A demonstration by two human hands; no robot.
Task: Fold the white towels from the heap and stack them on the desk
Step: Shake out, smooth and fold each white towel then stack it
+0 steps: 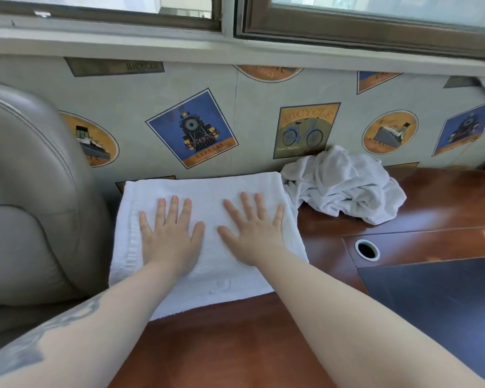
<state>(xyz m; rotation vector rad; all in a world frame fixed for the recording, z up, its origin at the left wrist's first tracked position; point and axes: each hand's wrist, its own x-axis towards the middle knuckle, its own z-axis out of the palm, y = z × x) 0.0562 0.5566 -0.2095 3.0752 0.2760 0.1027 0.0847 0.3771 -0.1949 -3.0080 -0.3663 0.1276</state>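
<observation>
A folded white towel (207, 278) lies flat at the left end of the brown wooden desk (221, 345), against the wall. My left hand (170, 233) rests palm down on its left half, fingers spread. My right hand (254, 231) presses flat on its right half, fingers apart too. Neither hand grips anything. A crumpled heap of white towels (345, 183) sits on the desk just right of the folded towel, touching its far right corner.
A grey padded chair (31, 197) stands close on the left of the desk. The desk has a round cable hole (366, 249) and a dark inlay panel (437, 312) on the right. A papered wall with a window sill runs right behind.
</observation>
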